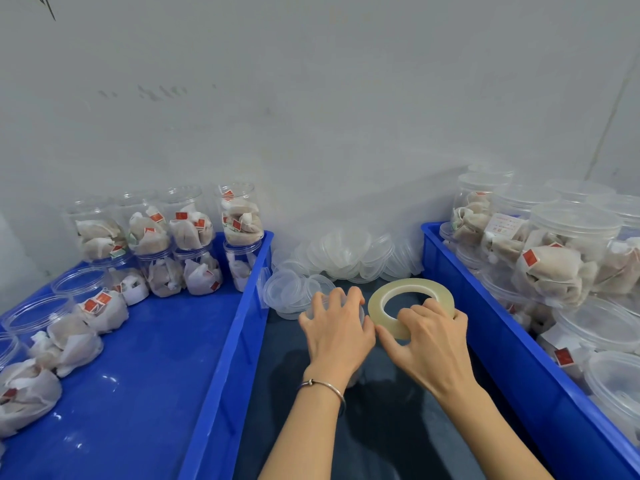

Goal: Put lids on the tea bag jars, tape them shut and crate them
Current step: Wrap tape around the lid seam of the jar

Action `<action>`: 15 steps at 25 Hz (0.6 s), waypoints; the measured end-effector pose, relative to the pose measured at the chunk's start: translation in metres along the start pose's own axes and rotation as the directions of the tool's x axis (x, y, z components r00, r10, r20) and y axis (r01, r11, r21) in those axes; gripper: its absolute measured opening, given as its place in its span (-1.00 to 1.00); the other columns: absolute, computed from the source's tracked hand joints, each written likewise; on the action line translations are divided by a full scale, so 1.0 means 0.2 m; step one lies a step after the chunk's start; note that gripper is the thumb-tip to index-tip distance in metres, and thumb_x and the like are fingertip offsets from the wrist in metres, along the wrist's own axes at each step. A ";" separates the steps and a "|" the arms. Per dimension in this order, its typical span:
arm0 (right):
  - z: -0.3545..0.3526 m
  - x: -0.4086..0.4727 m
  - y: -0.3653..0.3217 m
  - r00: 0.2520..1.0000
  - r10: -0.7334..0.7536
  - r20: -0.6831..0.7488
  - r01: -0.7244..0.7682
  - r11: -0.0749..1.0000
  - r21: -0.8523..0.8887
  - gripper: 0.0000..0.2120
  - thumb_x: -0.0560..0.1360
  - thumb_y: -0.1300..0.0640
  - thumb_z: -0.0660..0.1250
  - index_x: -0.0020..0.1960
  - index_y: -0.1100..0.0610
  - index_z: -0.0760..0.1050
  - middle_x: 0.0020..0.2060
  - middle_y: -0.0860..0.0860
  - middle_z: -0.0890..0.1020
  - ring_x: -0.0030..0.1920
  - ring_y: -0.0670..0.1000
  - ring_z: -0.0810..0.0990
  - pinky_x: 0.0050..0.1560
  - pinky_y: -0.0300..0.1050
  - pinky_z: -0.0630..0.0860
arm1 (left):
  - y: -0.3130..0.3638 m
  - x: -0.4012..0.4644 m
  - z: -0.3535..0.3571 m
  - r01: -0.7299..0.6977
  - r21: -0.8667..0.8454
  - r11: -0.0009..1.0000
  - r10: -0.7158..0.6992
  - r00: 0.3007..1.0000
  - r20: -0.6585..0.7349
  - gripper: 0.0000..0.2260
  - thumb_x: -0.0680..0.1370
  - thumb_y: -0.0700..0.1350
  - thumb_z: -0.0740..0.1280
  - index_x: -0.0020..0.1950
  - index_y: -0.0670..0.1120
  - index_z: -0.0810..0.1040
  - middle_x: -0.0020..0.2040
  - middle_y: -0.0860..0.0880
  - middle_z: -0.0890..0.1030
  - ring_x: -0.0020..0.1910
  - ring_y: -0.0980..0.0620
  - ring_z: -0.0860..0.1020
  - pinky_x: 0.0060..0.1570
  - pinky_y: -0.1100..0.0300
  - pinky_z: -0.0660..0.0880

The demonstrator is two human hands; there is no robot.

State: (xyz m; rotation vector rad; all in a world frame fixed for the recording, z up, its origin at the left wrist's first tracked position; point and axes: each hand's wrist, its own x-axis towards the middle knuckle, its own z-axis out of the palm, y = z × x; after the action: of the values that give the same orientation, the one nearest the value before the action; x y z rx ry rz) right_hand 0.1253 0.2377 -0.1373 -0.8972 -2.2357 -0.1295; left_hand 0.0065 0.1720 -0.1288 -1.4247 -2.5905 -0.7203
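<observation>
Left hand (337,327) clawed over a lidded jar (360,315), right hand (427,336) (knuckles up) gripping the tape roll (388,299).

Both my forearms are bare, no sleeves showing anywhere up to the bottom edge of the view. On my left wrist I wear a thin silver bangle (323,385), a plain slim wire band with a small knot or bead at about 10 o'clock on the wrist. My left hand (337,332) has no rings that I can see. My right hand (427,344) and its wrist carry nothing: no watch, no band, no glove. My nails are short and unpainted where they show.
</observation>
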 end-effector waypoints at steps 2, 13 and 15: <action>0.00 0.01 -0.01 1.000 0.015 -0.004 -0.015 1.000 -0.004 -0.59 0.35 -0.13 0.36 -0.49 0.09 0.33 -0.57 -0.07 0.39 -0.39 0.03 0.39 -0.26 -0.01 0.28 | 0.00 0.02 0.00 0.001 -0.005 1.000 -0.001 1.000 0.012 -0.80 0.56 0.04 0.19 0.17 0.10 0.35 0.22 0.11 0.43 0.24 -0.01 0.31 0.11 -0.02 0.27; -0.20 -0.11 -0.07 0.982 0.031 -0.187 0.032 0.946 0.324 -0.57 0.43 -0.13 0.31 -0.44 0.07 0.22 -0.51 -0.10 0.30 -0.36 0.03 0.36 -0.38 -0.05 0.30 | -0.09 0.24 -0.12 0.279 -0.104 0.955 -0.266 0.956 0.124 -0.84 0.56 -0.03 0.17 0.12 0.01 0.39 0.17 -0.07 0.48 0.23 -0.17 0.37 0.12 -0.11 0.33; -0.22 -0.10 0.02 0.984 0.023 -0.174 0.037 0.942 0.335 -0.57 0.43 -0.16 0.28 -0.41 0.03 0.15 -0.51 -0.11 0.27 -0.34 0.00 0.31 -0.41 -0.07 0.28 | -0.10 0.25 -0.11 0.235 -0.092 0.968 -0.222 0.967 0.125 -0.87 0.51 0.02 0.24 0.03 0.05 0.43 0.11 0.01 0.52 0.20 -0.10 0.40 0.10 -0.06 0.36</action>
State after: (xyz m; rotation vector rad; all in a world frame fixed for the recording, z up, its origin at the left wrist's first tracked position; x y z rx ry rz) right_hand 0.1647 0.2149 -0.1182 -0.6636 -2.0152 0.1629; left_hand -0.0412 0.1916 -0.1024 -1.2384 -2.8798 -0.8387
